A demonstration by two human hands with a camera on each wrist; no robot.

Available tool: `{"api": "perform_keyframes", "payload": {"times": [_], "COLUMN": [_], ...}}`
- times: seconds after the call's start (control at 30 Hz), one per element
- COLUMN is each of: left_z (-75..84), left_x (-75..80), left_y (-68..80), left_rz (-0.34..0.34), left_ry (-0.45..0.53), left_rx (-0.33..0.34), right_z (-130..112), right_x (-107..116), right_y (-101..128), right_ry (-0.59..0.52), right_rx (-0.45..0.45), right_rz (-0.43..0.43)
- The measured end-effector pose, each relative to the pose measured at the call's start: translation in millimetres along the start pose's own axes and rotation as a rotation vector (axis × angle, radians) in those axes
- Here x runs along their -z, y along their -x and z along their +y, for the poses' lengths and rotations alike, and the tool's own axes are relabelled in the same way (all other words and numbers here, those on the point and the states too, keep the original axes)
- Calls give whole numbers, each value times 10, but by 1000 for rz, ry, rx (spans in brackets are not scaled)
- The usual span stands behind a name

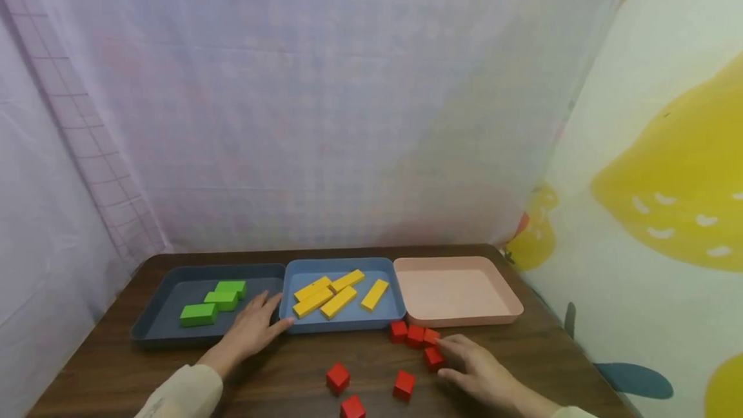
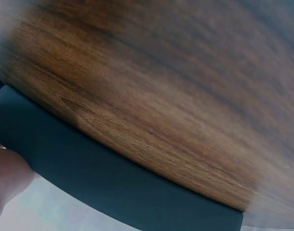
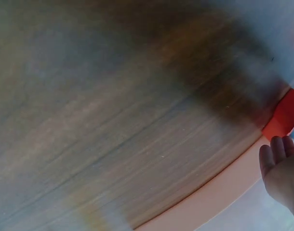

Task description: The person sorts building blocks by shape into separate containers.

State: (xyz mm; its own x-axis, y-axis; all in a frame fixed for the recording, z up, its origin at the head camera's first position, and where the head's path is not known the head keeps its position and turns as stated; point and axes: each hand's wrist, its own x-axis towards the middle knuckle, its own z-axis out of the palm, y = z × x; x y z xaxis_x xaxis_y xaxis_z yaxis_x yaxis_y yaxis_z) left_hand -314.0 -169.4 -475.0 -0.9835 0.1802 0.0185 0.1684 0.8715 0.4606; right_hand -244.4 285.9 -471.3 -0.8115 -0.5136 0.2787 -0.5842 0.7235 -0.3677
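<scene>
Several red cubes lie on the brown table (image 1: 290, 373) in front of three trays. My right hand (image 1: 449, 358) lies among them, with thumb and fingers curled round one red cube (image 1: 432, 358), just below a row of three cubes (image 1: 415, 334). My left hand (image 1: 264, 318) rests flat, fingers spread, on the front right rim of the dark grey tray (image 1: 157, 315), next to the blue tray (image 1: 342, 326). In the right wrist view, fingertips (image 3: 277, 156) show beside a red cube (image 3: 286, 115) and the pink tray rim (image 3: 214, 197).
The dark tray holds three green blocks (image 1: 211, 305). Several yellow bars (image 1: 333, 294) lie in the blue tray. The pink tray (image 1: 511, 305) has nothing in it. Three more red cubes (image 1: 338, 377) lie loose near the front edge. Cloth walls close in the back and sides.
</scene>
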Motion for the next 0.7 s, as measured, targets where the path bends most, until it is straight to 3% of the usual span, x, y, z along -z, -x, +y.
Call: {"api": "perform_keyframes", "payload": {"times": [0.7], "left_z": [24], "left_x": [-5], "left_y": [-21], "left_rz": [-44], "left_ry": [-9], "left_rx": [71], "right_z": [-41], "right_x": [-72], "right_y": [-47], "right_ry": [-2], "right_rx": [47], "right_rz": [-54]}}
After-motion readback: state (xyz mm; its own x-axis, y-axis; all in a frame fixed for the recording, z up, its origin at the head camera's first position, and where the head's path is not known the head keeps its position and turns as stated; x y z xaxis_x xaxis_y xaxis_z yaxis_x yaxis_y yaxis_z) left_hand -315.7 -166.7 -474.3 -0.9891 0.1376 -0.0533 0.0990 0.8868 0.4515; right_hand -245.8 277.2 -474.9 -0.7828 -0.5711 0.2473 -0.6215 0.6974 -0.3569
